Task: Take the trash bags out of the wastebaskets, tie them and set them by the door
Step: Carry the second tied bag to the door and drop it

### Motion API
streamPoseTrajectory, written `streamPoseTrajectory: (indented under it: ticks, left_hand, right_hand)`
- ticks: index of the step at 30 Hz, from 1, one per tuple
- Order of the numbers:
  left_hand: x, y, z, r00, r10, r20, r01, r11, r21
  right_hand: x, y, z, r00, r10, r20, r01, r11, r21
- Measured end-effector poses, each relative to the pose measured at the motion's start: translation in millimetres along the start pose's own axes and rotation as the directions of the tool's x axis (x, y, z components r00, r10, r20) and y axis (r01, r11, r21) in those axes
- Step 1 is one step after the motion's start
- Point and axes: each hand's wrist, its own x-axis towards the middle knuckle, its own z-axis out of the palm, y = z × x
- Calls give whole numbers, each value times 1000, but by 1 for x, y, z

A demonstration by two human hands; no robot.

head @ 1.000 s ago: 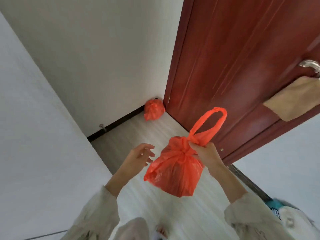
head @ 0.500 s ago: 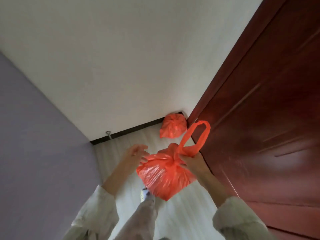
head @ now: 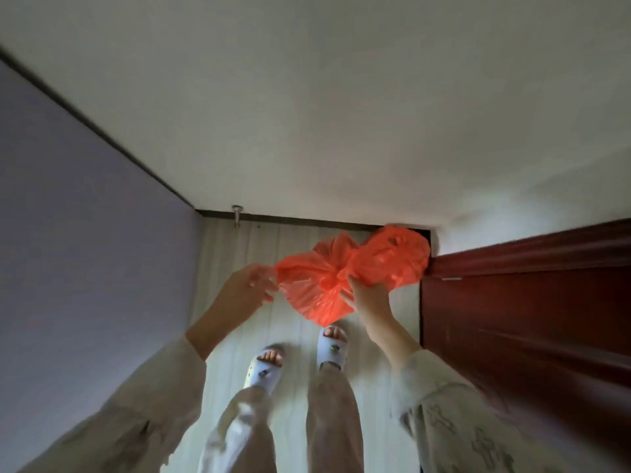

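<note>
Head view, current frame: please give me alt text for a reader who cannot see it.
A person's right hand grips a tied orange trash bag at its knot while the left hand pinches its edge. A second orange bag lies in the corner beside the dark red door. Sandalled feet stand on pale flooring below.

Sleeves: loose, pale beige fabric, left sleeve (head: 150, 397) plain, cuff ending at the forearm.
Right sleeve (head: 454, 421): same pale cloth, with faint darker stitched or printed figures.
Trousers (head: 331, 421): light, wide-legged, cream.
Slippers (head: 264, 370): pale blue-white open-toe slides with small charms on the straps.
</note>
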Motion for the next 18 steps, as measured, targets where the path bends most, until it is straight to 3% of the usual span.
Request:
streamPoseTrajectory:
  ticks: [5,12,18]
  left_hand:
    - [82,-41,50,998,-52,-19,52,999,-16]
    - [176,-96,91,999,-40,-26,39,999,-38]
    - [208,-169,105,987,-155,-50,151,985,-82]
  right_hand:
    - [124,13,6,999,-6,50,17,975,-224]
    - [271,41,19,997,-13,79,41,929,-368]
    - [336,60,34,994,78,71,-68,990,-124]
